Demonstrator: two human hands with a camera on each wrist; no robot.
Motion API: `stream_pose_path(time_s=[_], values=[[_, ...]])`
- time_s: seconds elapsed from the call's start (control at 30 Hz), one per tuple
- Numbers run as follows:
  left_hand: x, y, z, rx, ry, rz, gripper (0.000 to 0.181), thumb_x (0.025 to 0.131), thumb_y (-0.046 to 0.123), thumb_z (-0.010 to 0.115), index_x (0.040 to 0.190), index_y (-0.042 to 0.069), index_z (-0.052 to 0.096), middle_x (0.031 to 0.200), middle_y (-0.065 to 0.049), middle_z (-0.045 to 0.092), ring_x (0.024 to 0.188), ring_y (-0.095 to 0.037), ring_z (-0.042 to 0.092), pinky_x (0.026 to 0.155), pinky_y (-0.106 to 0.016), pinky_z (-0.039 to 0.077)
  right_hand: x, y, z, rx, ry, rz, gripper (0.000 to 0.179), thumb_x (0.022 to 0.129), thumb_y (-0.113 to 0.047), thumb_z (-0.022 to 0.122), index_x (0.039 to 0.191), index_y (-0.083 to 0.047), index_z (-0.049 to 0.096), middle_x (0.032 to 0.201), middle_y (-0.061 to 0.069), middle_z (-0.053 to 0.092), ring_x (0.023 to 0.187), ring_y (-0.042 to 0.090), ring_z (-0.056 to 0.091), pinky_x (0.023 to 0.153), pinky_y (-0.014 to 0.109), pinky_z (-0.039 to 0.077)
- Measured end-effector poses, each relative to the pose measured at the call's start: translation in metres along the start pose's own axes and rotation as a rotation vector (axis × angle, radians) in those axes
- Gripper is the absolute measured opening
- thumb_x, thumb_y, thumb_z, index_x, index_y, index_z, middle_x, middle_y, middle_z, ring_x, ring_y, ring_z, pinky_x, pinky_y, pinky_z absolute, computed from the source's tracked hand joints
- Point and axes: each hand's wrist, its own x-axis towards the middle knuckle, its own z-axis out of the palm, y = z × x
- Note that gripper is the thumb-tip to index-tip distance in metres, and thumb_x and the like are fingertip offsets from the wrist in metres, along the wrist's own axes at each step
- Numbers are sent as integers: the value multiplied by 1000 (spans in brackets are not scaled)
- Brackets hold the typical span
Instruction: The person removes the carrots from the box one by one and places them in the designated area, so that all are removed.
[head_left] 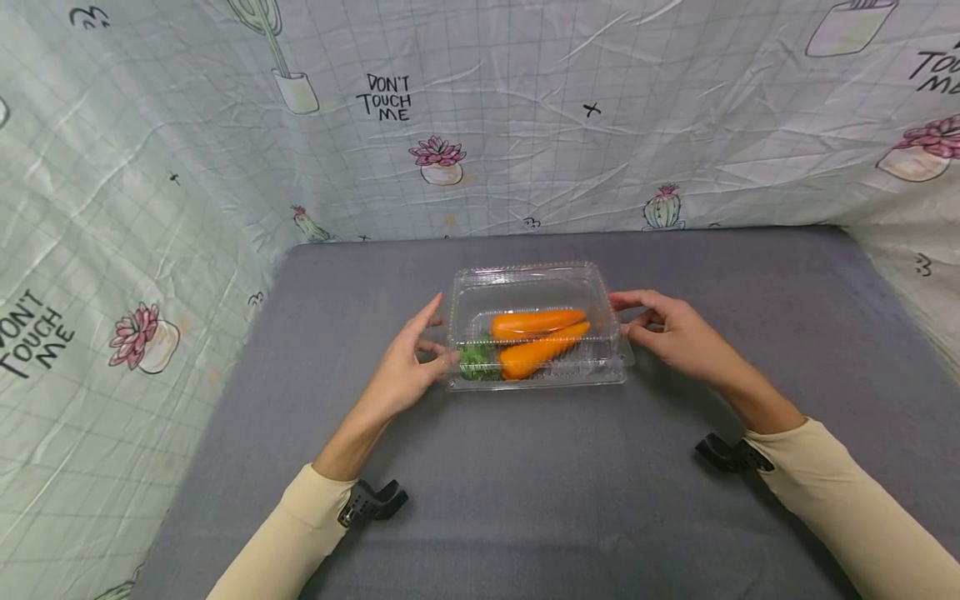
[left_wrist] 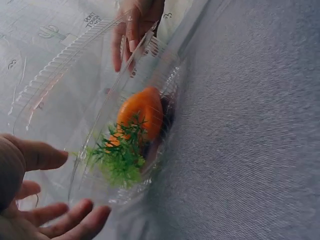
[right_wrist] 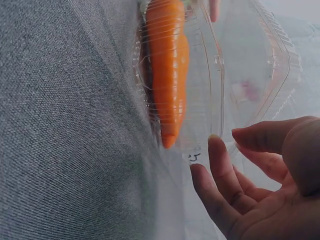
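Observation:
A clear plastic clamshell container (head_left: 540, 385) sits in the middle of the table in the head view, its lid (head_left: 525, 287) raised and tilted back. Inside lie two orange carrots (head_left: 538, 323) and a tuft of green leaves (head_left: 476, 362). By the container's left side is my left hand (head_left: 408, 367), fingers spread and thumb near the rim. My right hand (head_left: 667, 329) is at the opposite side, fingers loosely bent. In the right wrist view, its thumb and a fingertip (right_wrist: 218, 150) lie either side of the clear rim, with a gap between them.
The container stands on a grey cloth-covered table (head_left: 540, 483). Behind and at the sides hangs a pale printed curtain (head_left: 510, 125) with cactus drawings. A black wrist mount (head_left: 375, 500) is strapped on the left sleeve, another black mount (head_left: 731, 454) on the right.

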Motion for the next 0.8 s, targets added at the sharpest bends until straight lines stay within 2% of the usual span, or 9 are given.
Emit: stream_pose_path(time_s=[0.07, 0.17, 0.27, 0.33, 0.43, 0.53, 0.63, 0.8], values=[[4, 1, 1, 82, 45, 59, 77, 93, 10, 73, 159, 21, 35, 153, -7, 45, 112, -26, 64, 90, -47, 60, 1, -1, 1, -25, 15, 12, 42, 102, -13, 61, 144, -10, 55, 142, 13, 55, 101, 14, 65, 71, 24, 55], [8, 2, 2, 147, 99, 138, 62, 95, 8, 70, 152, 8, 46, 157, -7, 43, 121, -31, 61, 102, -52, 54, 2, -4, 1, -63, 51, 22, 40, 102, -16, 63, 142, -11, 58, 137, 13, 56, 99, 20, 64, 71, 24, 54], [13, 4, 2, 169, 134, 191, 53, 96, 2, 65, 147, 1, 51, 156, -12, 45, 125, -31, 60, 93, -47, 59, 4, -5, 1, -88, 101, -1, 39, 101, -15, 65, 139, -12, 61, 136, 12, 56, 99, 21, 65, 74, 21, 54], [17, 4, 1, 172, 165, 208, 48, 97, 1, 63, 145, 0, 54, 152, -12, 50, 126, -29, 59, 87, -42, 61, 6, -6, 1, -104, 136, -26, 37, 100, -15, 66, 137, -12, 63, 138, 10, 57, 98, 21, 65, 77, 17, 53], [24, 3, -1, 169, 224, 231, 41, 98, 1, 63, 140, 2, 60, 144, -11, 58, 126, -25, 60, 90, -38, 61, 9, -7, 0, -97, 189, -34, 35, 99, -16, 68, 134, -13, 66, 140, 5, 59, 101, 23, 66, 80, 13, 53], [32, 2, -3, 171, 292, 266, 35, 98, 2, 64, 133, 2, 66, 134, -11, 65, 123, -25, 62, 95, -37, 60, 12, -8, -1, -76, 237, -9, 34, 100, -20, 67, 133, -14, 67, 132, 7, 65, 104, 25, 67, 79, 11, 53], [39, 3, -4, 187, 353, 299, 27, 98, 4, 65, 124, 1, 70, 125, -11, 69, 118, -25, 66, 91, -35, 61, 15, -10, -2, -60, 276, 22, 33, 100, -22, 66, 132, -13, 67, 125, 10, 69, 106, 27, 66, 80, 12, 52], [49, 4, -5, 183, 418, 341, 19, 97, 3, 66, 114, 0, 73, 114, -11, 71, 106, -24, 70, 89, -33, 62, 22, -11, -4, -56, 308, 34, 30, 101, -24, 65, 129, -12, 69, 124, 9, 70, 108, 23, 65, 84, 15, 51]])
